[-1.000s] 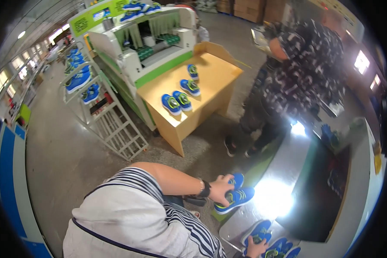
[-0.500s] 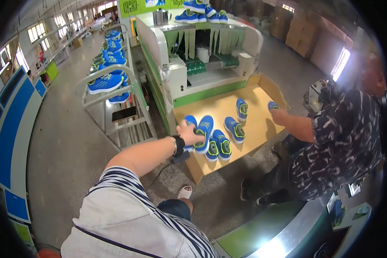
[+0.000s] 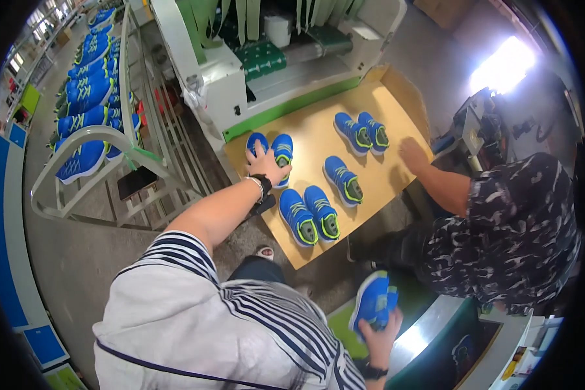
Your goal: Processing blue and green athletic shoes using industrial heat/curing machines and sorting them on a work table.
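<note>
My left hand, a watch on its wrist, reaches out to a tan table and lies over the heels of a pair of blue shoes standing at the table's left edge. Low at the right, my right hand grips another pair of blue shoes, held upright above a green floor strip. More blue shoes with green soles stand on the table: a pair near my left hand, a single shoe and a far pair.
A co-worker in a dark patterned shirt bends at the right, one hand on the table. A green-and-white machine stands behind the table. A metal rack of blue shoes is at the left, and a conveyor lies at the lower right.
My left hand has carried a pair of blue shoes from the conveyor side over to the table and set them down. My right hand has lifted another pair.
</note>
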Available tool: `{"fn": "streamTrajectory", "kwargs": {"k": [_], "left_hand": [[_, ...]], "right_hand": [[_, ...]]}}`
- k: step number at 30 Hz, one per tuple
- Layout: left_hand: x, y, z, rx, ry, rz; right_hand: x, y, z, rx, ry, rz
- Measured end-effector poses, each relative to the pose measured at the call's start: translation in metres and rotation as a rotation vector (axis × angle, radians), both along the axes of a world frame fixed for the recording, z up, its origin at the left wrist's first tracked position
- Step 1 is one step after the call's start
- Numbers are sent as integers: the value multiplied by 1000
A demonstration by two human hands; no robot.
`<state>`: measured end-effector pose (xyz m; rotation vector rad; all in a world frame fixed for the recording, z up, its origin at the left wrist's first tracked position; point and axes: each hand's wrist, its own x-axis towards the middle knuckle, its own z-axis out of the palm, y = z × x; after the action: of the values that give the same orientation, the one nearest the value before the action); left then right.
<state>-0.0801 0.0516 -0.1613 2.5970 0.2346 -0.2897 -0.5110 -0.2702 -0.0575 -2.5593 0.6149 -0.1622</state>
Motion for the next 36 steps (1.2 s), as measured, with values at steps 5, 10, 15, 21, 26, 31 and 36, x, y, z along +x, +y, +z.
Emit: {"fn": "streamTrajectory", "kwargs": {"k": [5,10,15,21,26,31,36], "left_hand": [[-1,12,2,-73,-158,-27],[-27,-3,43,-380,-448,-197],[7,-49,49,-756,-419,-209],[68,-110,-24,-1051,32,165],[82,-142,-36,-705,-212,330],[107,-121,-33,-867,-13,375],[111,-75,118,-1105,24,311]], "right_hand": [[172,10,31,22,-64,272],[322,26,37,46,-76,455],[450,42,1,-118,-54,581],[507,43,-71,52,-26,780],[507,-1,-118,619,57,672],[514,2,-96,846,130,534],[575,-33,-4,803,-143,687]]}}
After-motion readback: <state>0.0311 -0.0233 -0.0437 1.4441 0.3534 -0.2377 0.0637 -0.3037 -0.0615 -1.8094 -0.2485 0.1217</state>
